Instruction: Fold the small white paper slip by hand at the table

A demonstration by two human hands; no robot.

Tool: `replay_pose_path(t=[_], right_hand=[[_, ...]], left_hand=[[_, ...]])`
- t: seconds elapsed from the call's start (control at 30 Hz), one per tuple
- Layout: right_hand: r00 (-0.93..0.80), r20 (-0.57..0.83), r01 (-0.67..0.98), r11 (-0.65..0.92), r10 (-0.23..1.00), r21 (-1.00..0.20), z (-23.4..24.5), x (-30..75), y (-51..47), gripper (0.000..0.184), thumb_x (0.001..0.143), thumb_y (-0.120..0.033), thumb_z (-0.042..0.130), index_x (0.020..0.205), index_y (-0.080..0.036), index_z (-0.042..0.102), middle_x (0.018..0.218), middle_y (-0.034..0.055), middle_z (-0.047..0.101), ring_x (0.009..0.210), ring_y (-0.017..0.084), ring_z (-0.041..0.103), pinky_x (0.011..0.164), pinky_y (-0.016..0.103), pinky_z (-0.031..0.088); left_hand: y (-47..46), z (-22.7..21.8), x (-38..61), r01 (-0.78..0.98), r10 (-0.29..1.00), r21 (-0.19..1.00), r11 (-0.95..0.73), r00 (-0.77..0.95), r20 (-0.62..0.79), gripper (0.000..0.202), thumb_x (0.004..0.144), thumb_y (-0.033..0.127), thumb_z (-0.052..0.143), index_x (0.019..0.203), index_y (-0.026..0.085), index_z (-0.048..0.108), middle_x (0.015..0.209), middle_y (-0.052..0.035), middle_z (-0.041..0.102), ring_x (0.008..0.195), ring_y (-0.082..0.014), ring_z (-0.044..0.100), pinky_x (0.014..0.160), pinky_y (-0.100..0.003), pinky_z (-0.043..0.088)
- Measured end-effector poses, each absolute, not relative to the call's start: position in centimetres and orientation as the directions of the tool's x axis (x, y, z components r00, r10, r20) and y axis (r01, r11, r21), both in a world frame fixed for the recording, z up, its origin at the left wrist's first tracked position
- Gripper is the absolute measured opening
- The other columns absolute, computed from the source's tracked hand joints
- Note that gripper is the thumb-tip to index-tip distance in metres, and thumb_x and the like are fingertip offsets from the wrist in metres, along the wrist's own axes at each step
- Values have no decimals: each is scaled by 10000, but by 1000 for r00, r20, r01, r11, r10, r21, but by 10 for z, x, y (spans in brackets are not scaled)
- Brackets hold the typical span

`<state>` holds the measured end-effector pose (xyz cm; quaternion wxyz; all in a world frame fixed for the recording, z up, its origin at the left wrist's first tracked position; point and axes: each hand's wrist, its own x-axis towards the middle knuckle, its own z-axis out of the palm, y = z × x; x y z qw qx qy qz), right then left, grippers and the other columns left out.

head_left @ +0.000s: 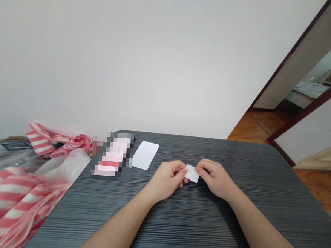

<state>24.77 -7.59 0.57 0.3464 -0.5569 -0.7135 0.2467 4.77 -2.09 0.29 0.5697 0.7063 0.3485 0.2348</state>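
A small white piece of paper (192, 174) is held between both hands above the dark table (158, 229). My left hand (169, 179) pinches its left edge between thumb and fingers. On the opposite side, my right hand (214, 177) grips the upper right corner, thumb in front and fingers curled. Whether the paper is folded cannot be made out. A larger white sheet of paper (145, 155) lies flat on the table, to the left of and beyond my left hand.
A blurred-out phone-like object (114, 154) lies by the table's left edge. Red-and-white striped cloth (15, 200) and clear plastic (76, 161) are heaped left of the table. A white wall (169, 64) stands behind, and a doorway (286, 98) opens at the right.
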Motion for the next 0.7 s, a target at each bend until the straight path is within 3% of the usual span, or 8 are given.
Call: replay_pose_path(t=[0.47, 0.7], right_hand=[[-100, 211, 622, 227, 972, -749, 3, 249, -74, 236, 930, -238, 502, 704, -190, 549, 704, 0, 572, 675, 151, 538, 639, 275, 410], [-114, 224, 553, 249, 968, -795, 1, 249, -75, 185, 930, -218, 501, 763, -187, 575, 783, 18, 600, 730, 155, 557, 690, 279, 432]], left_hand=[[-18, 4, 45, 204, 761, 977, -64, 644, -85, 246, 908, 377, 504, 804, 166, 573, 734, -33, 686, 526, -96, 565, 500, -207, 436], [-20, 3, 48, 158, 760, 987, -20, 644, -88, 224, 900, 361, 514, 804, 163, 559, 730, -35, 687, 507, -85, 545, 481, -199, 421]])
